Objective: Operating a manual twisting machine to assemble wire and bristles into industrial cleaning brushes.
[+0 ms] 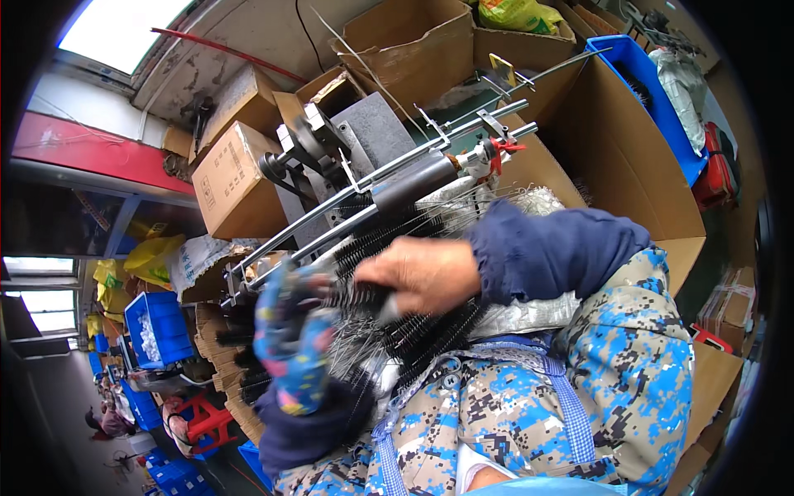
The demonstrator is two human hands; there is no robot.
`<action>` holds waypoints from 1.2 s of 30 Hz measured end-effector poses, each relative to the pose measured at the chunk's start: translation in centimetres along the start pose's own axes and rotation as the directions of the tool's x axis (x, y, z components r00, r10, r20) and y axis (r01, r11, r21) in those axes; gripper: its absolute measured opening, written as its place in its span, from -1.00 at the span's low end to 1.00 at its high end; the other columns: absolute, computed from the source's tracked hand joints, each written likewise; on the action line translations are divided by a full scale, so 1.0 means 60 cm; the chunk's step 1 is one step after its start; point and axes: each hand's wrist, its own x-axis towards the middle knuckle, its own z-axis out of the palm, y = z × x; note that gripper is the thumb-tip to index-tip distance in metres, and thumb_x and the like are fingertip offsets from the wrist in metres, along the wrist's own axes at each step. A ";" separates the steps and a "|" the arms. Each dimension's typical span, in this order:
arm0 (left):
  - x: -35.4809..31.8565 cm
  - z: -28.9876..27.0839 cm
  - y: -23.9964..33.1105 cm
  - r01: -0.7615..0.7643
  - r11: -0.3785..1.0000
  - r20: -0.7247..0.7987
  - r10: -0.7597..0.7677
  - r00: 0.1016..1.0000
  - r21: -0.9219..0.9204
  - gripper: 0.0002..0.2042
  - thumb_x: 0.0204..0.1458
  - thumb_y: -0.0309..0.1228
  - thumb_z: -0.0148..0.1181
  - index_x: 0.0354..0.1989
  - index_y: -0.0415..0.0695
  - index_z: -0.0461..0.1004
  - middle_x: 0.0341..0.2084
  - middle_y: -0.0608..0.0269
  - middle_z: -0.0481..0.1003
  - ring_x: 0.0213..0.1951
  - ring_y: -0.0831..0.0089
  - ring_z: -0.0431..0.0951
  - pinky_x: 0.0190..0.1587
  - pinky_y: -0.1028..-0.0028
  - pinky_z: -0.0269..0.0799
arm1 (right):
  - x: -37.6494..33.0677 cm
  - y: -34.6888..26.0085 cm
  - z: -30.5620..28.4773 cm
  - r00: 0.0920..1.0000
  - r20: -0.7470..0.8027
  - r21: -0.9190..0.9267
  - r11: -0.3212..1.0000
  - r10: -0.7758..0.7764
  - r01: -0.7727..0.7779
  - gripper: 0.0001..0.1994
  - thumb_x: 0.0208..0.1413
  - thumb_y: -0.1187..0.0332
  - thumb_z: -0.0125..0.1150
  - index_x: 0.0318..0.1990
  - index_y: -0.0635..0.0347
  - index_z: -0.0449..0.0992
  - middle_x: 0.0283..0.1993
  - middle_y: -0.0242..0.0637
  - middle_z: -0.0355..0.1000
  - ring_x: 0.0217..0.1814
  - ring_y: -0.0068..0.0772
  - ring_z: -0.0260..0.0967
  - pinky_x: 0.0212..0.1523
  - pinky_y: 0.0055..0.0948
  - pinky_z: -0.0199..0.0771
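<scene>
My left hand (296, 339), in a blue glove with coloured spots, is smeared by motion beside the bristles, and its fingers cannot be made out. Bare and closed, my right hand (423, 273) grips a black bristle brush (364, 293) whose end points toward the glove. Below both hands lies a pile of black bristle brushes (434, 335) across my lap. Thin wire stems (351, 351) fan out from the pile. More dark brushes (385, 246) lie just beyond my right hand, under the metal rails.
A machine with a dark cylinder (413, 183), long metal rails (327, 217) and a red lever (501, 153) stands in front. At right is a large open carton (637, 157), with a blue bin (649, 99) behind it. Another blue bin (159, 327) and a red stool (207, 423) are at left.
</scene>
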 end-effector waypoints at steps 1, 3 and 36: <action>0.005 -0.035 -0.005 0.021 0.999 -0.042 -0.019 0.999 0.046 -0.43 -0.09 -0.58 0.14 0.17 -0.24 0.15 -0.14 0.13 0.41 -0.15 0.45 0.43 -0.04 0.45 0.33 | -0.004 0.030 -0.026 0.997 -0.069 -0.491 0.869 0.041 -0.070 -0.79 -0.24 0.51 0.18 -0.37 0.27 0.34 -0.43 -0.06 0.37 -0.36 -0.02 0.39 -0.39 -0.24 0.40; 0.016 -0.142 -0.030 0.166 0.787 -0.229 -0.033 0.973 0.594 -0.36 -0.10 -0.47 0.22 0.20 -0.22 0.10 -0.05 0.02 0.34 -0.06 0.29 0.38 0.02 0.36 0.30 | 0.003 0.064 -0.085 0.935 -0.348 -0.875 0.378 -0.061 -0.301 -0.85 -0.26 0.48 0.12 -0.43 0.20 0.36 -0.42 -0.13 0.34 -0.39 -0.11 0.40 -0.42 -0.25 0.42; -0.020 -0.135 -0.016 -0.314 0.836 -0.297 0.472 0.830 0.451 -0.62 -0.17 -0.81 0.07 -0.09 -0.33 0.37 -0.20 0.01 0.43 -0.18 0.33 0.45 -0.11 0.41 0.42 | 0.107 0.243 -0.176 0.819 -0.525 -0.826 0.091 0.234 -0.556 -0.76 0.04 0.37 -0.10 -0.16 0.08 0.44 -0.07 -0.17 0.33 0.05 -0.20 0.23 -0.06 -0.18 0.19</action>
